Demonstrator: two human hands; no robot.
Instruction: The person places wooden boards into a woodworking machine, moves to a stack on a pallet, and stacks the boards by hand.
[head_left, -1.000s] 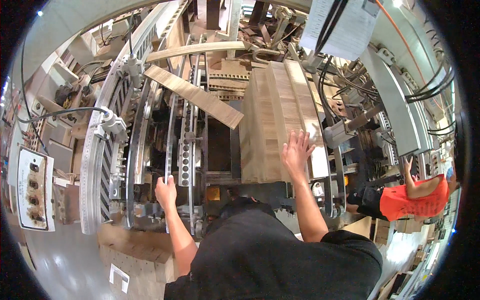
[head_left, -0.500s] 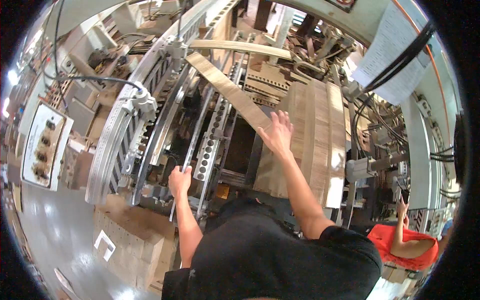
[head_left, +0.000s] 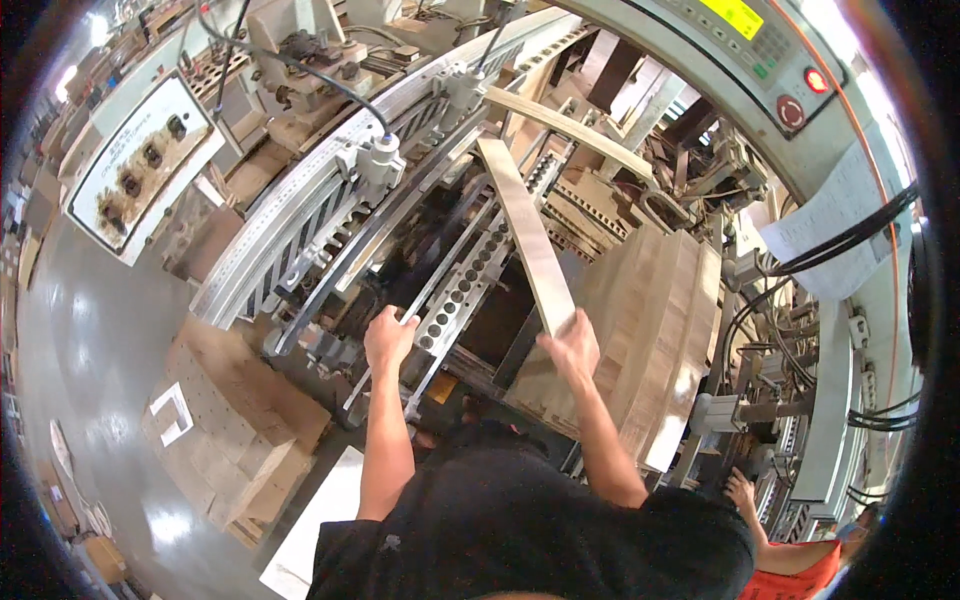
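My right hand is closed on the near end of a long, flat wooden board. The board slants away over the machine bed, its far end by the metal clamps. At the front of the machine, my left hand is curled round a thin metal rail; part of its grip is hidden. Just right of that rail runs a perforated metal strip with a row of dark round holes. A stack of wooden boards lies to the right of my right hand.
Another wooden strip lies across the far side. A control panel with a lit display and red buttons overhangs at upper right, above hanging cables. A wooden crate stands on the floor at left. A co-worker's arm reaches in at lower right.
My right hand has gone from lying spread on the board to gripping its near end, which has come closer to me. My view has turned, bringing the control panel in.
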